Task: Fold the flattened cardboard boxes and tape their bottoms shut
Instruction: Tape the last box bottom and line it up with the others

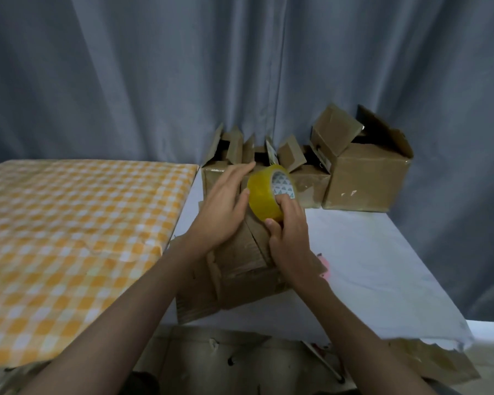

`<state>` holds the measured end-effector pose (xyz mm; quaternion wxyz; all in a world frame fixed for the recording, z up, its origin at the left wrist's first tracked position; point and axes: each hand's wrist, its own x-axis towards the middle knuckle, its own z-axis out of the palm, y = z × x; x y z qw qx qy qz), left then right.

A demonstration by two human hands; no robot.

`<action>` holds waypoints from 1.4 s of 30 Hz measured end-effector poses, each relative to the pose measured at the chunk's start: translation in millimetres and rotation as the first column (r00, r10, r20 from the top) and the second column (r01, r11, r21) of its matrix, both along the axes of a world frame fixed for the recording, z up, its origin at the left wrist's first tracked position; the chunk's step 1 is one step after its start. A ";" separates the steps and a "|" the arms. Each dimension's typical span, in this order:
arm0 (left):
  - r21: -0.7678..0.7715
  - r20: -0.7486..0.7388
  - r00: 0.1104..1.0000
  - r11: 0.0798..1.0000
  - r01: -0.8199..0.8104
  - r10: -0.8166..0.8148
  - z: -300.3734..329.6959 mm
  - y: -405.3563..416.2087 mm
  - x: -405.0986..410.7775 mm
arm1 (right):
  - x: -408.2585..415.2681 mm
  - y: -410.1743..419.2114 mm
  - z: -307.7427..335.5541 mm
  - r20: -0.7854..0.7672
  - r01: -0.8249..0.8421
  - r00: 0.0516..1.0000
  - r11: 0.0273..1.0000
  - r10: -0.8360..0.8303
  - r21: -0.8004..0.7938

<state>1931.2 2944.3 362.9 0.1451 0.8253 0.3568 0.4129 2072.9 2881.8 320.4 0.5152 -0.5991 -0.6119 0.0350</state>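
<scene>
Head view, looking down past the person's arms. Nearest the camera, along the bottom edge, flattened cardboard (211, 357) lies in shadow below the edge of the surface. Two bare forearms reach forward over it from the lower corners.

In the middle of the view a folded cardboard box (241, 269) sits bottom-up on a white-covered surface (382, 266), its flaps closed and meeting along a seam that runs away from the viewer. The left hand (223, 206) lies on the box with fingers straight and loosely spread, pressing the flaps down, its grip apart and holding nothing. The right hand (290, 235) has its grip clamped on a roll of yellow tape (264, 195), fingers hooked into the core and the thumb against the outer rim, with the roll held at the far end of the seam.

To do this step well, the left hand would probably best keep both flaps flat and butted together while the roll is drawn straight along the seam, with the strip pressed down as it goes and lapped over each end.

Behind, against a grey curtain (154, 81), stand finished boxes (362, 178) with open flaps pointing up. To the left lies a yellow checked cloth (69, 229).
</scene>
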 end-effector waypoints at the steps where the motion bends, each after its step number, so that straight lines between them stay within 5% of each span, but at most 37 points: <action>1: 0.023 -0.030 0.999 1.000 0.019 -0.018 4.0 3.1 0.8 | 0.2 0.6 -1.7 0.007 -0.006 1.000 1.000 0.006 0.008; 10: 0.086 -0.010 0.999 0.995 0.042 -0.041 22.6 14.6 -6.6 | 1.3 2.0 -5.1 0.005 -0.070 0.998 0.997 0.070 -0.027; 16: -0.014 0.087 0.996 1.000 -0.007 0.008 34.6 22.6 -9.7 | 1.7 2.0 -3.8 -0.006 -0.108 0.994 0.993 0.108 -0.050; 21: -0.037 0.016 1.000 0.999 -0.005 0.005 39.2 25.6 -11.1 | 3.8 1.6 -4.0 0.001 -0.137 0.991 0.989 0.137 -0.055; 28: 0.160 -0.128 0.991 0.985 0.062 -0.042 47.0 16.4 -17.9 | -0.2 0.1 2.6 0.044 -0.139 0.989 0.989 0.141 -0.054; 33: 0.174 -0.082 0.996 0.984 0.035 -0.021 52.3 6.3 -27.8 | 5.9 1.0 6.4 -0.042 -0.080 0.996 0.994 0.077 -0.075; 42: -0.036 0.146 0.989 0.999 0.005 0.000 86.1 14.1 -20.9 | 9.1 2.2 37.6 -0.037 -0.123 0.992 0.992 0.122 -0.020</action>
